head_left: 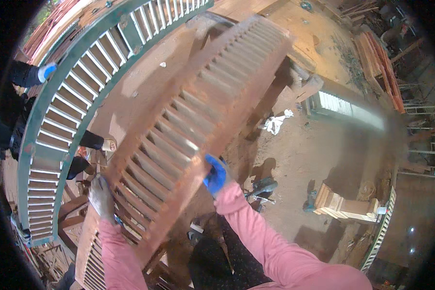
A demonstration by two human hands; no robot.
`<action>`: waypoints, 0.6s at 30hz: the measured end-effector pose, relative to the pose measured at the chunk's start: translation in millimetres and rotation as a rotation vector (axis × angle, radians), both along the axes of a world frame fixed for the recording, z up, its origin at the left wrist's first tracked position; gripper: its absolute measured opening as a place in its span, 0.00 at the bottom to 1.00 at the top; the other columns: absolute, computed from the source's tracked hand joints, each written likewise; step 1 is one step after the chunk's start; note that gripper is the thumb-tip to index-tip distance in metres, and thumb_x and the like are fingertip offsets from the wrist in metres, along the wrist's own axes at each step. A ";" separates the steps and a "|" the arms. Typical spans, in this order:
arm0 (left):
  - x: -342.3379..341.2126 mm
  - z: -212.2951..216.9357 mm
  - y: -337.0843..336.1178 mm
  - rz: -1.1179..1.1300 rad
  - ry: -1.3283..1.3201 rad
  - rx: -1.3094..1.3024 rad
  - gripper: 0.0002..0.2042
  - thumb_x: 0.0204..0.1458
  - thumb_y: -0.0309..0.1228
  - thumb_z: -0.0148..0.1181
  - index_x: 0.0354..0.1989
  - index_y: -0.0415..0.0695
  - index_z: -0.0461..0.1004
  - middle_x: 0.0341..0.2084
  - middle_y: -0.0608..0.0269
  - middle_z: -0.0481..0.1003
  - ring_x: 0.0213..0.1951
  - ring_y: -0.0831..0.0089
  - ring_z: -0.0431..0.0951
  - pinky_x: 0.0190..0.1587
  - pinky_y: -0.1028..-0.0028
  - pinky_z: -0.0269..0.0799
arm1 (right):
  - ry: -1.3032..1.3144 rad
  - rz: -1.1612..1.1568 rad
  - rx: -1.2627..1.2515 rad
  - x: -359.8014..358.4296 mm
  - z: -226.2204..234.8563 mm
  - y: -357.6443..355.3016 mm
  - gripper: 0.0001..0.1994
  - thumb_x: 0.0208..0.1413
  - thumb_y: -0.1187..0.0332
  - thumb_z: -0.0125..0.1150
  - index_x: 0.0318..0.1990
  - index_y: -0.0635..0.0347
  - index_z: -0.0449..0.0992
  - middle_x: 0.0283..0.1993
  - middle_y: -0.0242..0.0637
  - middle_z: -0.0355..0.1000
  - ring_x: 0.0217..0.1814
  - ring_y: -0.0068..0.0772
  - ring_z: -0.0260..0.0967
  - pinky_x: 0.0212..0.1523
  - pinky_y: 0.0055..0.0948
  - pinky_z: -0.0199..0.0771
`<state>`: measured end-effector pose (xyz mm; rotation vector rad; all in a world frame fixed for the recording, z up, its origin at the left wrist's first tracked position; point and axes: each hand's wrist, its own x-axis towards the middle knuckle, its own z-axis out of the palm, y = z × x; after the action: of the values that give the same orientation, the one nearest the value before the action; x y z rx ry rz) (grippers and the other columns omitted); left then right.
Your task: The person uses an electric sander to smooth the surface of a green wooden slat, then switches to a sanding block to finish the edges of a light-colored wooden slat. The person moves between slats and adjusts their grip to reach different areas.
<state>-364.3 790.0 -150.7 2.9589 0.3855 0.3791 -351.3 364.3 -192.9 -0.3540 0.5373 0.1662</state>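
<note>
A long reddish-brown louvred wooden shutter (pixel 188 121) slants from the lower left up to the upper middle. My left hand (pixel 101 197), in a dusty grey glove, grips its left edge low down. My right hand (pixel 216 175), in a blue glove, grips its right edge a little higher. Both arms wear pink sleeves. A second shutter (pixel 89 256) of the same colour lies partly under it at the bottom left.
A green-framed shutter (pixel 63 111) with white slats curves along the left; another person's blue-gloved hand (pixel 46 71) holds its far edge. On the dusty floor lie a white rag (pixel 277 123), a power tool (pixel 262 187), a white louvred panel (pixel 343 104) and stacked wood (pixel 343 205).
</note>
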 end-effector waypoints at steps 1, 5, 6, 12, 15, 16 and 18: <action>-4.4 6.5 -17.0 0.046 -0.008 -0.068 0.20 0.69 0.43 0.47 0.53 0.39 0.77 0.49 0.44 0.79 0.51 0.44 0.77 0.55 0.51 0.69 | 0.069 -0.007 0.012 -11.0 4.1 -8.0 0.17 0.60 0.73 0.66 0.57 0.55 0.76 0.52 0.35 0.79 0.54 0.37 0.78 0.57 0.37 0.81; -25.9 31.2 -58.7 0.048 0.115 -0.023 0.19 0.69 0.43 0.47 0.50 0.40 0.77 0.46 0.44 0.79 0.49 0.44 0.77 0.53 0.51 0.70 | 0.019 -0.018 -0.108 -51.8 27.5 -32.6 0.16 0.63 0.66 0.64 0.57 0.55 0.77 0.53 0.38 0.79 0.57 0.39 0.77 0.61 0.40 0.78; -32.9 30.7 -61.1 0.031 0.094 -0.027 0.19 0.69 0.43 0.47 0.50 0.40 0.77 0.45 0.43 0.79 0.48 0.44 0.78 0.52 0.51 0.71 | 0.053 -0.007 -0.137 -57.4 41.0 -36.1 0.16 0.63 0.67 0.64 0.57 0.55 0.77 0.54 0.38 0.79 0.57 0.39 0.77 0.61 0.40 0.78; -44.1 31.3 -70.0 0.104 0.133 -0.245 0.16 0.65 0.42 0.52 0.42 0.42 0.79 0.33 0.45 0.79 0.35 0.45 0.79 0.42 0.51 0.73 | 0.084 0.103 -0.086 -76.7 9.5 -58.3 0.20 0.63 0.59 0.63 0.59 0.58 0.75 0.56 0.41 0.77 0.60 0.45 0.74 0.65 0.46 0.73; -59.0 29.0 -84.7 0.099 0.075 -0.224 0.14 0.62 0.41 0.56 0.44 0.45 0.81 0.35 0.48 0.79 0.40 0.46 0.79 0.46 0.49 0.73 | -0.032 0.352 -0.002 -82.9 23.5 -74.1 0.23 0.66 0.50 0.57 0.58 0.58 0.77 0.57 0.43 0.78 0.58 0.46 0.74 0.64 0.49 0.72; -55.9 26.8 -82.1 0.083 0.128 -0.198 0.15 0.61 0.43 0.56 0.47 0.47 0.81 0.39 0.50 0.78 0.45 0.49 0.78 0.51 0.47 0.70 | -0.054 0.377 0.001 -85.7 16.8 -83.8 0.24 0.67 0.49 0.57 0.59 0.57 0.75 0.59 0.43 0.77 0.59 0.47 0.73 0.65 0.50 0.71; -56.1 45.1 -90.0 0.101 0.158 -0.109 0.16 0.61 0.45 0.55 0.47 0.48 0.80 0.43 0.53 0.78 0.50 0.51 0.76 0.54 0.47 0.66 | -0.099 0.366 -0.061 -100.4 -21.3 -110.1 0.26 0.67 0.47 0.55 0.63 0.55 0.73 0.62 0.42 0.75 0.63 0.48 0.72 0.67 0.53 0.70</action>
<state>-420.4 699.9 -105.7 2.8779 0.5571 0.1295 -451.7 254.2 -214.2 -0.5158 0.3765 0.4837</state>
